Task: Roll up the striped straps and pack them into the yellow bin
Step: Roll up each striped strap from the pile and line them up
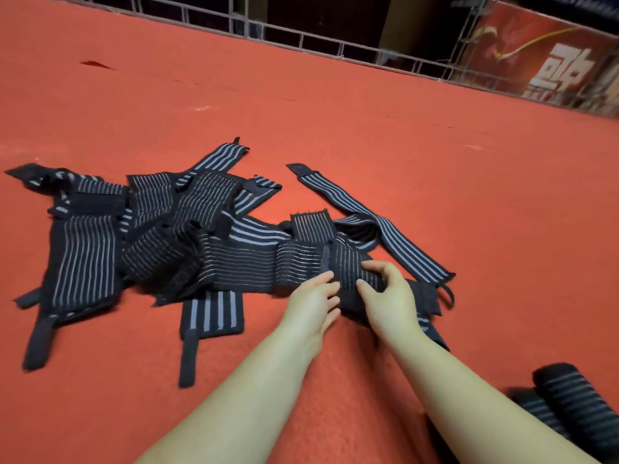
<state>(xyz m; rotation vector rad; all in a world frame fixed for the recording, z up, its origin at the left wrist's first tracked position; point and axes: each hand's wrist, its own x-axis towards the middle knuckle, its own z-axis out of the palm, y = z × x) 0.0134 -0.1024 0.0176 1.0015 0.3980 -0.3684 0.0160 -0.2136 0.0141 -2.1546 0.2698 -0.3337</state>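
Several black straps with grey-white stripes lie in a loose pile (160, 236) on the red carpet. My left hand (313, 304) and my right hand (388, 296) sit at the pile's near right end, on a wide fine-striped strap (348, 262). The right hand's fingers and thumb curl round that strap's near end. The left hand's straight fingers press on the strap beside it. A long narrow strap (371, 217) stretches away to the right of the pile. Two rolled straps (569, 396) lie at the bottom right. No yellow bin is in view.
The red carpet (402, 145) spreads wide behind and to the right of the pile. A metal grid fence (301, 38) runs along its far edge, with a red banner (552, 61) at the top right.
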